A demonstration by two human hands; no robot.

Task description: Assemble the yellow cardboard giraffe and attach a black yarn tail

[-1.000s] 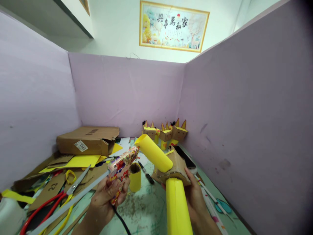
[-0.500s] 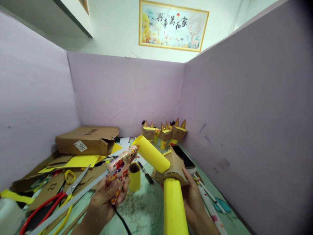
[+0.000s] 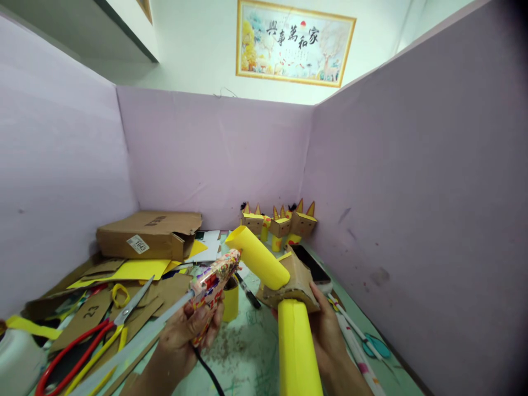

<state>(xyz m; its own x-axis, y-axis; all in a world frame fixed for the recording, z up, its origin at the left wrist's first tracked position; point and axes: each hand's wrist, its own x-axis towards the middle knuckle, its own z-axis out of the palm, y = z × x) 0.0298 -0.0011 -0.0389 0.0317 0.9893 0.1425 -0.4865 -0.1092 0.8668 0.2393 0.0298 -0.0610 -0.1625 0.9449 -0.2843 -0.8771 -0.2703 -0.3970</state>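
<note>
My left hand (image 3: 192, 330) is closed around a hot glue gun (image 3: 212, 283) wrapped in colourful patterned tape, with a long glue stick (image 3: 140, 335) out of its back. Its nozzle is by the open end of a yellow paper tube (image 3: 258, 256); I cannot tell whether they touch. That tube joins a brown cardboard piece (image 3: 291, 283), and a second yellow tube (image 3: 297, 346) extends from it toward me. Fingers of my right hand (image 3: 328, 333) grip the cardboard from the right side. Behind the glue gun a short yellow tube (image 3: 231, 302) stands upright, partly hidden.
Scissors (image 3: 124, 313), cardboard scraps (image 3: 93, 316) and yellow paper (image 3: 138, 269) lie at left, before a cardboard box (image 3: 148, 234). Cardboard animal figures (image 3: 280, 226) stand at the back. A black marker (image 3: 248, 291), a phone (image 3: 311, 267) and small blue scissors (image 3: 376, 345) lie around. Purple panels (image 3: 223, 154) enclose the table.
The glue gun has moved slightly right and down, now covering more of the short upright tube. The cardboard piece with its yellow tubes stays nearly in place in my right hand.
</note>
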